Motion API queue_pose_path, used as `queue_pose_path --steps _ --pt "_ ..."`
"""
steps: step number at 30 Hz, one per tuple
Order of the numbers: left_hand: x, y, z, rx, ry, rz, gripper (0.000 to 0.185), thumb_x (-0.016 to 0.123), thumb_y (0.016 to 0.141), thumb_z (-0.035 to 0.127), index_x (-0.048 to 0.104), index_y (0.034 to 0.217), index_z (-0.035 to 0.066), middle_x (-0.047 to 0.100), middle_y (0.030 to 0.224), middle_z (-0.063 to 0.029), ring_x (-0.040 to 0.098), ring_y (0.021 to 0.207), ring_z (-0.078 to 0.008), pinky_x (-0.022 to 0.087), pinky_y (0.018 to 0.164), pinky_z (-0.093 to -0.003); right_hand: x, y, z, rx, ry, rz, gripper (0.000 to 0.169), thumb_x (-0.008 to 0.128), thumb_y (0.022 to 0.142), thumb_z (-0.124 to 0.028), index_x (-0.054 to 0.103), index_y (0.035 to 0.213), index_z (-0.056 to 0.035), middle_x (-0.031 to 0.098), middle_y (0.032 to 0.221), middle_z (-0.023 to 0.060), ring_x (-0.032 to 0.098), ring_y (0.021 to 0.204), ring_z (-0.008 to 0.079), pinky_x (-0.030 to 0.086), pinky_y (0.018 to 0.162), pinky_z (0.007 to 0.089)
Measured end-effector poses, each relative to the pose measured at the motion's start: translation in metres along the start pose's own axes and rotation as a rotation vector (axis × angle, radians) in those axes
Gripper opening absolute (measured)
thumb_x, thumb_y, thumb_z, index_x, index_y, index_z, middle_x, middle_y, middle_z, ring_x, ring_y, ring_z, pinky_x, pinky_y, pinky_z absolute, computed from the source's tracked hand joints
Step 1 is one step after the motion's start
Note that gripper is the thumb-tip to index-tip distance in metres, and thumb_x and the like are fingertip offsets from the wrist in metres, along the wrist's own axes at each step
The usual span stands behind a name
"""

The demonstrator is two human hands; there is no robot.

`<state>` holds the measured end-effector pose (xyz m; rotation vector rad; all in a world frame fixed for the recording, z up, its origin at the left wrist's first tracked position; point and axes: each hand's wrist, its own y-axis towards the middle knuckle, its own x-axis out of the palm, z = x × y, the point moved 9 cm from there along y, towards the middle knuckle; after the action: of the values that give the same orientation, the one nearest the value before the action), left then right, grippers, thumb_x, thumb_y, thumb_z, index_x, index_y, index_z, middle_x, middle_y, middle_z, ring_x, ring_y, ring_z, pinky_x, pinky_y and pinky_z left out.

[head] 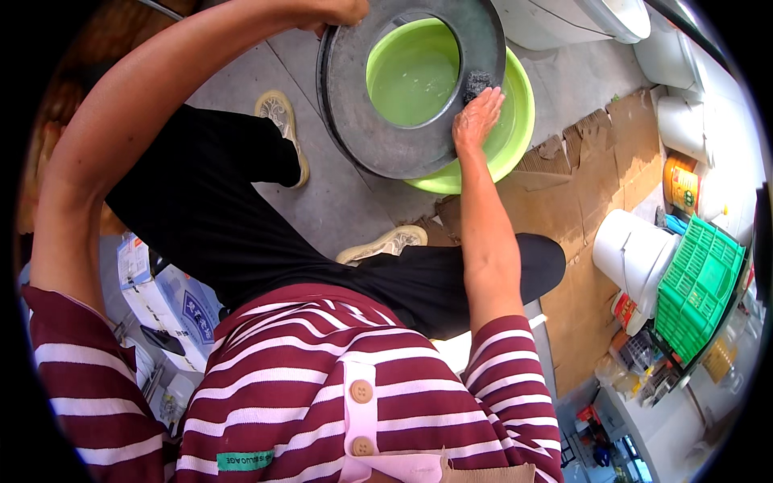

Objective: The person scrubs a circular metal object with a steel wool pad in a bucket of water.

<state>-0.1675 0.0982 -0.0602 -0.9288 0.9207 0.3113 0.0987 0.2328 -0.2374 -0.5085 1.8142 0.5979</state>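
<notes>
A large, flat, dark-grey metal ring [410, 148] is held tilted over a lime-green plastic basin [522, 108]. Cloudy water in the basin shows through the ring's round opening. At the top of the view, my left hand [347, 11] grips the ring's far-left rim; its fingertips are mostly hidden. My right hand [479, 118] lies on the ring's right side, fingers together, pressing a dark wire scouring pad [478, 83] against the surface. Part of the pad is hidden under the fingers.
Flattened cardboard [580, 199] covers the floor at right. A white bucket [631, 259] and a green plastic crate [700, 284] stand beyond it. More white buckets [561, 21] line the upper right. A printed carton [175, 308] is behind my left leg.
</notes>
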Motion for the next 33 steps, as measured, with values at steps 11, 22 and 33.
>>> queue_pose_path --steps 11,22,33 --pt "0.013 0.033 -0.013 0.079 0.136 -0.175 0.018 0.055 0.074 0.009 0.064 0.076 -0.006 0.064 0.073 -0.0236 0.066 0.071 -0.0310 0.051 0.054 -0.0432 -0.020 -0.093 -0.094 -0.045 0.362 -0.162 0.054 0.038 0.082 0.005 0.028 0.134 0.0164 0.023 0.141 0.0398 0.019 0.135 0.0511 0.018 0.112 0.0517" --pt "-0.020 -0.003 0.020 0.148 0.189 -0.011 0.027 0.048 0.076 0.009 0.063 0.085 -0.012 0.066 0.080 -0.0276 0.068 0.075 -0.0344 0.053 0.060 -0.0436 0.008 0.017 0.044 0.328 0.708 0.025 0.043 0.038 0.093 -0.013 0.036 0.132 0.0054 0.037 0.135 0.0248 0.038 0.125 0.0375 0.029 0.105 0.0495" --pt "-0.029 0.005 0.027 0.290 0.324 -0.128 0.021 0.057 0.069 0.006 0.064 0.078 -0.011 0.066 0.075 -0.0234 0.066 0.070 -0.0295 0.052 0.057 -0.0427 0.032 -0.049 0.049 0.827 0.824 -0.337 0.046 0.042 0.073 0.004 0.057 0.116 0.0062 0.063 0.102 0.0258 0.062 0.093 0.0374 0.046 0.083 0.0433"
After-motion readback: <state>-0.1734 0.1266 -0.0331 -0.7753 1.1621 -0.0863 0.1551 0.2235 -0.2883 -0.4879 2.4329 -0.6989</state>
